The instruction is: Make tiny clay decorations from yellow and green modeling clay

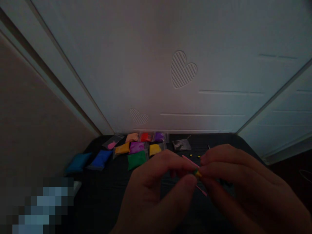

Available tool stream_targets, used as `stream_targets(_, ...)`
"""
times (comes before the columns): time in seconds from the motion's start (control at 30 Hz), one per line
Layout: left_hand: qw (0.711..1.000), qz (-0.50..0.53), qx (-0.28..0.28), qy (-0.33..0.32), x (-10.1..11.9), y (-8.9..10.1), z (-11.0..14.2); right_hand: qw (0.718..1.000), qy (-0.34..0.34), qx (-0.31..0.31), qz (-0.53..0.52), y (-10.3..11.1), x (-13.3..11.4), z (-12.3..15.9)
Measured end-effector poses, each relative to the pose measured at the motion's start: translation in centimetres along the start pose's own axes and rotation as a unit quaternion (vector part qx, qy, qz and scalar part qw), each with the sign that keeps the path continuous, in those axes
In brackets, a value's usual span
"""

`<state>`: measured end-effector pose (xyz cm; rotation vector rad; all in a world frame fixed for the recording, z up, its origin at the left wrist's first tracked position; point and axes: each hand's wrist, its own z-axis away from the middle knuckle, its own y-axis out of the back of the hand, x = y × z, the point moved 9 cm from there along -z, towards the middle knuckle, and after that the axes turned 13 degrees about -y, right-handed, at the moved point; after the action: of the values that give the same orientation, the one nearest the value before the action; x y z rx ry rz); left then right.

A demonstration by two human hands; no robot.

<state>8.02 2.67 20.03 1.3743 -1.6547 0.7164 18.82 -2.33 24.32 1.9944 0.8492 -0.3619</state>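
Note:
My left hand [162,191] and my right hand [239,182] meet at the front of the dark table. Between their fingertips sits a small green and yellow piece of modelling clay [198,173], pinched from both sides and partly hidden by the fingers. Under the hands lies a thin pink modelling tool [201,191], its middle covered from view. Just beyond my right fingertips are two tiny yellow clay bits [191,155] on the tabletop.
Several bags of coloured clay lie at the back left, among them a green bag [136,160], a yellow bag [156,149] and a blue bag [101,159]. A dark grey bag [181,144] rests near the white panel [151,65] with embossed hearts. The dim table [104,198] ends at that panel.

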Motion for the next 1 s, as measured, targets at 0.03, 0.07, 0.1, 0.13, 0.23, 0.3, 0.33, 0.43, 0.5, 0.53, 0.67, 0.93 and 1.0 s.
stream_targets(0.03,1.000,0.002,0.000,-0.003,0.1,0.0,0.0,1.000,-0.001,0.002,-0.003,0.1,0.0,0.0)
stream_targets(0.07,1.000,0.003,-0.001,-0.005,0.1,0.0,0.0,1.000,-0.003,0.000,-0.005,0.1,0.0,0.1)
stream_targets(0.1,1.000,0.000,-0.003,-0.002,0.1,0.0,0.1,1.000,-0.003,-0.001,-0.008,0.1,0.0,0.1)
stream_targets(0.13,1.000,-0.002,-0.003,-0.001,0.1,0.0,0.1,1.000,0.000,-0.003,-0.009,0.1,0.0,0.2)
stream_targets(0.23,1.000,-0.008,-0.004,0.009,0.0,-0.1,0.2,1.000,0.004,0.000,0.000,0.1,-0.1,0.2)
stream_targets(0.3,1.000,-0.009,0.004,0.012,-0.1,0.0,0.2,1.000,0.005,0.009,0.007,0.3,-0.2,0.2)
stream_targets(0.33,1.000,-0.007,0.008,0.014,-0.1,0.0,0.2,1.000,0.004,0.009,0.008,0.2,-0.1,0.1)
stream_targets(0.43,1.000,0.007,0.011,0.019,-0.3,0.0,0.3,1.000,0.012,0.008,0.008,0.2,-0.2,0.1)
stream_targets(0.5,1.000,0.015,0.005,0.025,-0.4,-0.1,0.3,1.000,0.015,0.005,0.006,0.1,-0.3,0.1)
stream_targets(0.53,0.999,0.015,0.001,0.028,-0.5,-0.1,0.3,1.000,0.013,0.004,0.003,0.1,-0.2,0.1)
stream_targets(0.67,0.999,-0.003,0.025,0.021,-0.4,0.4,0.3,1.000,-0.005,0.009,-0.026,0.3,0.2,0.0)
stream_targets(0.93,0.992,-0.074,0.021,-0.095,2.1,0.7,0.1,0.997,-0.034,-0.005,-0.075,0.4,1.0,-0.2)
stream_targets(1.0,0.991,-0.079,0.024,-0.103,2.3,0.7,0.1,0.996,-0.038,-0.008,-0.080,0.3,1.0,-0.2)
